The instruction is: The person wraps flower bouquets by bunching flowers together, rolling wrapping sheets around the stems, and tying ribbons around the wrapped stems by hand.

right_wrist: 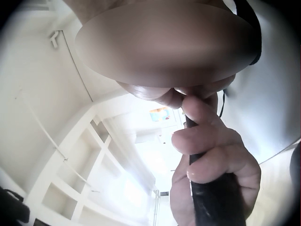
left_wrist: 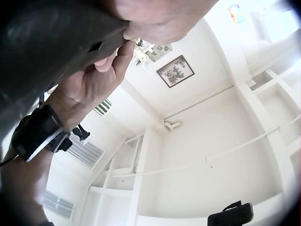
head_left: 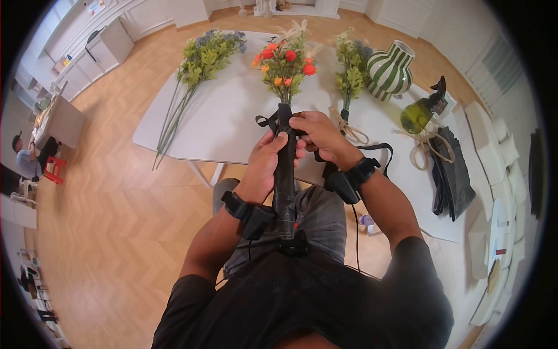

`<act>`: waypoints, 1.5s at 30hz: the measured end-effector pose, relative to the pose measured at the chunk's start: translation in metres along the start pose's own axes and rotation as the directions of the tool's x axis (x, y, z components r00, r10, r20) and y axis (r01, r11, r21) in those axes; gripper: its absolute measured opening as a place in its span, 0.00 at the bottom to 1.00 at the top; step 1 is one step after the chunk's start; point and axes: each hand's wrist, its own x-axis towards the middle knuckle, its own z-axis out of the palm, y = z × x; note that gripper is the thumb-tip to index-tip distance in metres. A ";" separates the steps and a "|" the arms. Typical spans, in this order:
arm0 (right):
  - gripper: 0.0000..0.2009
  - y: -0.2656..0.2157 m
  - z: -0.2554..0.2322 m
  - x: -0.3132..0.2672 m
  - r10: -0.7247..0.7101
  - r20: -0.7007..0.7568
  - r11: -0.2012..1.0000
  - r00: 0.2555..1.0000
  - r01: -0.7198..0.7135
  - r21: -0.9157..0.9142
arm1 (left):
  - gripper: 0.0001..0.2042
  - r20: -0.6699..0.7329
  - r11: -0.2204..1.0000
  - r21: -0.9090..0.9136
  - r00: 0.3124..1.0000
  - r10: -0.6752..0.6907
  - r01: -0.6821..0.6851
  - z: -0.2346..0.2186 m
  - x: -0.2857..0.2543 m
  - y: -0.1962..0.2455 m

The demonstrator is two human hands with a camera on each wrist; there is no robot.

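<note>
A bouquet of red, orange and white flowers (head_left: 286, 67) has its stems in a black wrap (head_left: 284, 192), upright in front of the person. The left hand (head_left: 265, 160) grips the wrap from the left, thumb across its front; in the right wrist view its fingers (right_wrist: 211, 160) curl round the black wrap (right_wrist: 218, 202). At the wrap's upper part, the right hand (head_left: 325, 135) pinches a black ribbon (head_left: 267, 121) that loops out to the left. The right hand (left_wrist: 89, 87) also shows behind the wrap in the left wrist view.
Loose green stems with blue flowers (head_left: 203, 58) lie at the table's left. Another bouquet (head_left: 350, 72), a green-striped vase (head_left: 390, 70), a green glass vase (head_left: 416, 116), twine (head_left: 427, 151) and folded black material (head_left: 453, 180) are on the right. A seated person (head_left: 29, 157) is far left.
</note>
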 end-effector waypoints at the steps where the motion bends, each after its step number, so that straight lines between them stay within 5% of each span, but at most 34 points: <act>1: 0.16 0.000 -0.002 -0.001 0.014 0.000 1.000 1.000 -0.014 -0.013 | 0.12 -0.012 1.000 -0.001 1.000 -0.014 0.014 -0.001 0.001 -0.001; 12: 0.14 0.011 -0.003 0.001 -0.016 0.056 1.000 0.998 0.014 0.025 | 0.12 -0.046 0.999 -0.007 0.998 0.039 -0.039 0.002 0.005 -0.015; 19: 0.13 0.021 0.006 0.010 -0.022 -0.093 1.000 0.995 0.024 0.012 | 0.13 -0.181 0.997 -0.012 0.981 0.076 -0.079 0.002 0.005 -0.018; 27: 0.15 0.023 0.005 0.007 -0.016 -0.149 1.000 0.989 0.016 0.002 | 0.10 -0.159 0.994 -0.009 0.982 0.102 -0.105 0.000 0.006 -0.023; 30: 0.16 0.014 -0.004 -0.001 0.024 -0.080 0.999 0.996 -0.027 -0.040 | 0.10 -0.145 0.995 -0.014 0.985 0.093 -0.096 -0.004 0.009 -0.026; 33: 0.18 -0.002 -0.020 -0.020 0.030 -0.001 0.948 1.000 -0.029 -0.316 | 0.09 -0.143 0.996 -0.016 0.986 0.085 -0.088 -0.006 0.010 -0.026; 35: 0.19 -0.017 -0.033 -0.035 -0.176 0.233 0.627 0.956 0.291 -0.722 | 0.09 -0.149 0.996 -0.026 0.986 0.080 -0.085 -0.008 0.009 -0.024; 38: 0.16 -0.083 -0.020 -0.074 0.038 0.423 0.528 0.905 0.341 -0.778 | 0.08 -0.128 0.996 -0.012 0.988 0.087 -0.089 -0.007 0.009 -0.024; 40: 0.16 -0.128 0.003 -0.090 0.102 0.370 0.595 0.923 0.242 -0.767 | 0.07 -0.117 0.998 -0.012 0.991 0.062 -0.064 -0.007 0.009 -0.027; 44: 0.13 -0.164 0.029 -0.042 -0.234 0.489 0.640 0.840 0.512 -0.573 | 0.07 -0.119 0.999 -0.010 0.992 0.050 -0.052 -0.001 0.006 -0.028; 45: 0.13 -0.167 0.039 -0.026 -0.263 0.500 0.740 0.825 0.505 -0.445 | 0.07 -0.112 0.999 -0.016 0.993 0.044 -0.046 0.000 0.004 -0.027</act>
